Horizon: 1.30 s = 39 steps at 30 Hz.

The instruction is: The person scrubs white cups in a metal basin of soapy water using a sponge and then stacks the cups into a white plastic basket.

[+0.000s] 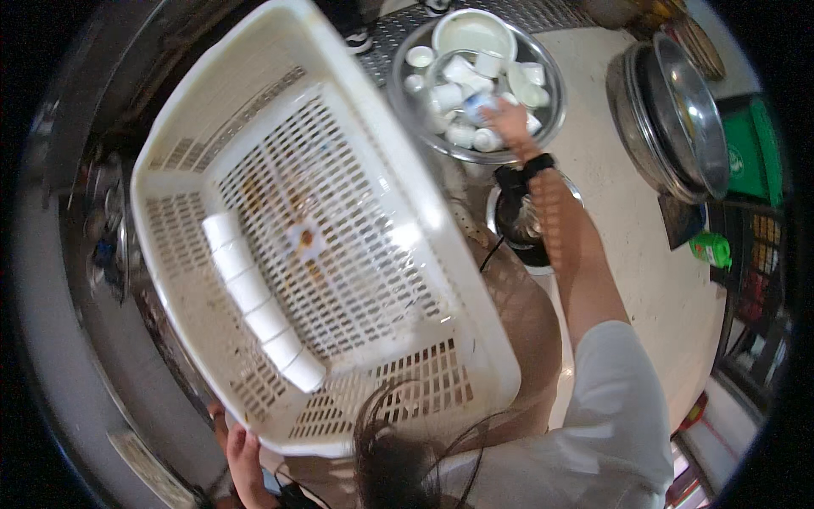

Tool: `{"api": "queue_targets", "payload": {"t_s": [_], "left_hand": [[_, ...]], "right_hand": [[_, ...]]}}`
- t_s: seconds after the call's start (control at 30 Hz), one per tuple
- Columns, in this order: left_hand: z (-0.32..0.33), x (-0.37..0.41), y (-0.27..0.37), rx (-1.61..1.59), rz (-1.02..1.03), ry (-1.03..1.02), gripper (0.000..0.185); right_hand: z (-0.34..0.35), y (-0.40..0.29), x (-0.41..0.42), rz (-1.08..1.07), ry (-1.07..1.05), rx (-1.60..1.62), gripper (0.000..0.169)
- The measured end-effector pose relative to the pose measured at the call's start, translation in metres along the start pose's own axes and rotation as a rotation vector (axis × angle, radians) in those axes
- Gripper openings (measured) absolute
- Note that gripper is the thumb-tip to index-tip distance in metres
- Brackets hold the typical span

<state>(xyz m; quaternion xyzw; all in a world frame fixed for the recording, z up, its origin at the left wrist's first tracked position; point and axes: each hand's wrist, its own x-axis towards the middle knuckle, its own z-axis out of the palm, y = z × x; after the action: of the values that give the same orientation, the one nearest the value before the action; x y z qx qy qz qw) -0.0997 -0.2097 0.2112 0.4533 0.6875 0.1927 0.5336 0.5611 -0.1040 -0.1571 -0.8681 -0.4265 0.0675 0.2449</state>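
Note:
A large white plastic basket [331,242] with slotted walls stands tilted before me. Along its left inner side lies a curved row of white cups [257,302], end to end. My left hand [245,455] is at the basket's lower left rim, fingers bent against it. At the upper right, my right hand [507,124], with a black band on the wrist, reaches into a round metal basin [556,95]. Its fingers are on a blurred blue-and-white item [479,107], among several white cups [447,97] and a round white bowl [474,35].
Below the basin stands a smaller round metal vessel [540,262] with dark contents. Large metal basins [690,121] are stacked at the right, beside a green bin [757,153] and a green container [711,249]. Another person's shoe [359,42] shows near the basin.

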Motion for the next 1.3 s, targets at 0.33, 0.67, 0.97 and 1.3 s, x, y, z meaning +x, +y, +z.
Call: {"api": "queue_targets", "payload": {"t_s": [0.33, 0.67, 0.97, 1.3], "left_hand": [[-0.028, 0.003, -0.025, -0.036, 0.065, -0.055, 0.027], [-0.025, 0.006, -0.047, -0.028, 0.267, -0.056, 0.027], [-0.017, 0.011, -0.055, 0.071, 0.42, 0.041, 0.026], [-0.021, 0.004, -0.049, -0.026, 0.37, -0.01, 0.023]], "right_hand": [[-0.179, -0.047, 0.006, 0.603, -0.083, 1.806, 0.037], [-0.329, -0.298, -0.112, -0.247, -0.502, 0.857, 0.029], [-0.163, -0.398, -0.22, -0.945, -1.055, -0.069, 0.029], [-0.112, -0.398, -0.258, -0.904, -1.39, -0.047, 0.032]]}}
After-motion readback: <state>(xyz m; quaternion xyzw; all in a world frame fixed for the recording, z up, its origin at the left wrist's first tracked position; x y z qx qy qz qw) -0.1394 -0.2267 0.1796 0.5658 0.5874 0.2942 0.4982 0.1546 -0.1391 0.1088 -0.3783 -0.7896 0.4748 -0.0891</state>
